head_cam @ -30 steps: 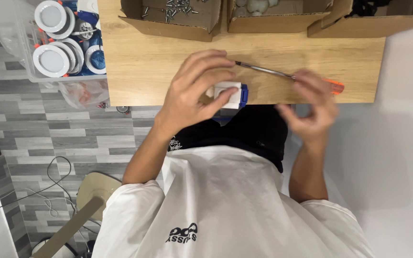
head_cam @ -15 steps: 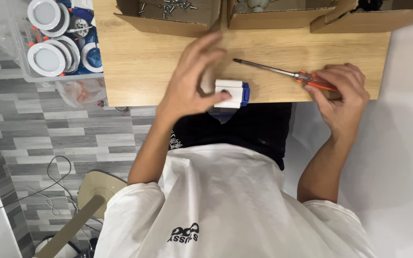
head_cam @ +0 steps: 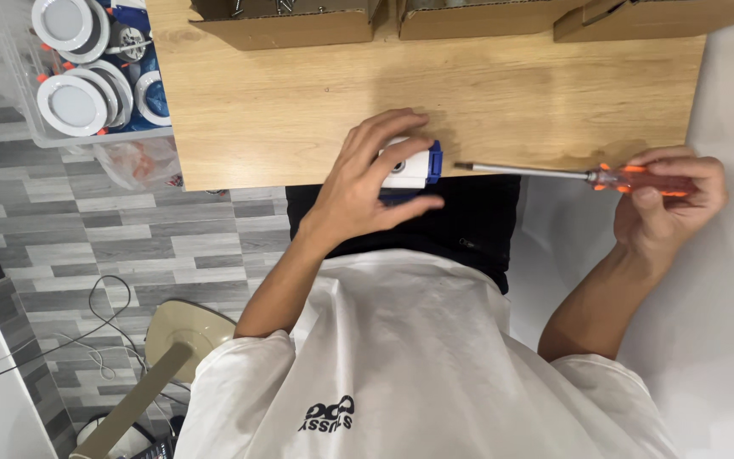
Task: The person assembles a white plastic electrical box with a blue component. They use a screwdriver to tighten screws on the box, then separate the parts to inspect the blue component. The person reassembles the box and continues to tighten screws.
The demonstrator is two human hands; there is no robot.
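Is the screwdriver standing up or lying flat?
Lying flat. The screwdriver runs level over the wooden table, orange handle in the right hand, tip pointing at the white and blue part under the left hand.

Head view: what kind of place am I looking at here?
Probably a small home or workshop assembly bench: a wooden table with open cardboard boxes of parts, a bin of round white light fittings, and a screwdriver in the right hand.
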